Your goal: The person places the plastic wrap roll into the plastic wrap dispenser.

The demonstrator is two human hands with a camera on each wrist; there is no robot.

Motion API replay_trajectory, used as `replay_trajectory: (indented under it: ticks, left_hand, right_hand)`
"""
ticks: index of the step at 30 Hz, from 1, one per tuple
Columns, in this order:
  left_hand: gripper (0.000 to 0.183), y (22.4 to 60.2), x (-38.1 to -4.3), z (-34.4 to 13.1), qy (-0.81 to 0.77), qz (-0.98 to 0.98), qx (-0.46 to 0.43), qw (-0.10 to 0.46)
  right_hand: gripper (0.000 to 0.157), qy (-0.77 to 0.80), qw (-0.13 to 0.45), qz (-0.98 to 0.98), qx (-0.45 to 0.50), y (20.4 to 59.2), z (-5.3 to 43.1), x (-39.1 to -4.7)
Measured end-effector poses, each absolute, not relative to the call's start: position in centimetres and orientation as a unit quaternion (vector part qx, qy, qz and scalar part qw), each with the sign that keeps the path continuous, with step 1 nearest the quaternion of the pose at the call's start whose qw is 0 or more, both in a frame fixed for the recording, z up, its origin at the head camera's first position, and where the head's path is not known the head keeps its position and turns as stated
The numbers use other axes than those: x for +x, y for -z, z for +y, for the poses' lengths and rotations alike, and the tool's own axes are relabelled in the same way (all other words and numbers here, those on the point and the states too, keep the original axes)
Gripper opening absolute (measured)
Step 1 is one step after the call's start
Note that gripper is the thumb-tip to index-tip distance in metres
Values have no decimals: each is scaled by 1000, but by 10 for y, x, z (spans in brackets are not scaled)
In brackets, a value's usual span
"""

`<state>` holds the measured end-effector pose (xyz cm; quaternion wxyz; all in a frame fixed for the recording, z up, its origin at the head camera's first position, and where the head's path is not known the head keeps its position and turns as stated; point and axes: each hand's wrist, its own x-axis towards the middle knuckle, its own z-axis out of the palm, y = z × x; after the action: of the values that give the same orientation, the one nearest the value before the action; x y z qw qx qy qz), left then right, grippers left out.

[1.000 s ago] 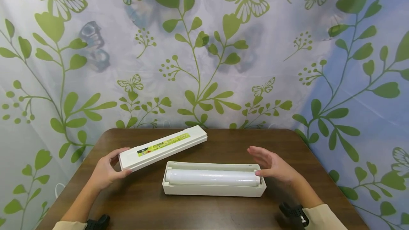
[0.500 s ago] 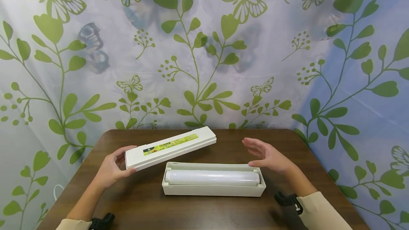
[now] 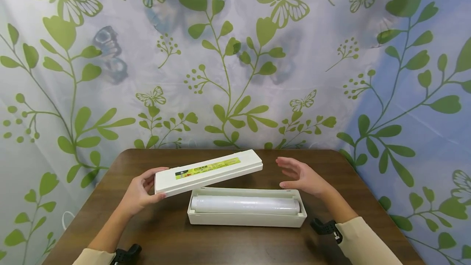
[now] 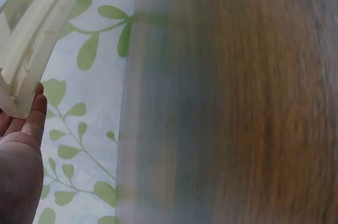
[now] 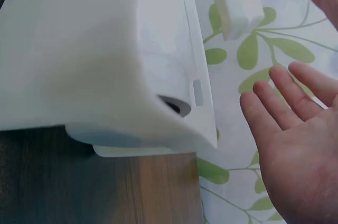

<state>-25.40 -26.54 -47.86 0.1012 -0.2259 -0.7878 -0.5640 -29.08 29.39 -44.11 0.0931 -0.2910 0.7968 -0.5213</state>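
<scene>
My left hand (image 3: 137, 194) grips the left end of a long white lid (image 3: 217, 175) with a yellow-green label, thumb in front and fingers behind. The lid slants up to the right, its right end above and behind the white box (image 3: 246, 219). Inside that box lies a roll of plastic wrap (image 3: 246, 205). The lid's ribbed underside shows in the left wrist view, at the fingers (image 4: 36, 113). My right hand (image 3: 303, 177) holds nothing; its fingers are spread loosely beyond the box's right end. In the right wrist view the roll's hollow end (image 5: 177, 106) shows.
A brown wooden table (image 3: 220, 248) bears the box. Behind it hangs a curtain (image 3: 235, 72) printed with green leaves and butterflies. Black straps (image 3: 325, 228) sit on both wrists, below beige sleeves.
My left hand has carried the lid to the right and slightly down, nearer the box. My right hand has drawn back from the box's right end, upward and a little left.
</scene>
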Motion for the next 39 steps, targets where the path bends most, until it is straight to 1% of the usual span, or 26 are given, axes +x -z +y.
replay_trajectory:
  ticks: [6, 12, 20, 26, 30, 39]
  left_hand:
    - [68, 477, -253, -260, 576, -775, -245, 91]
    - [70, 472, -251, -252, 594, -757, -264, 68]
    - [71, 470, -248, -244, 601, -744, -287, 58]
    - [71, 466, -247, -240, 608, -733, -300, 53]
    - [72, 463, -245, -237, 607, -733, -304, 51]
    - [72, 462, -244, -235, 613, -725, -311, 48]
  right_hand:
    - [81, 527, 95, 798, -275, 440, 288, -293]
    - [80, 522, 94, 804, -269, 441, 281, -293]
    - [89, 500, 102, 818, -265, 444, 278, -296]
    - [97, 481, 134, 821, -276, 442, 276, -296]
    - [97, 461, 151, 824, -294, 444, 275, -296]
    - [94, 447, 150, 830, -299, 443, 275, -294]
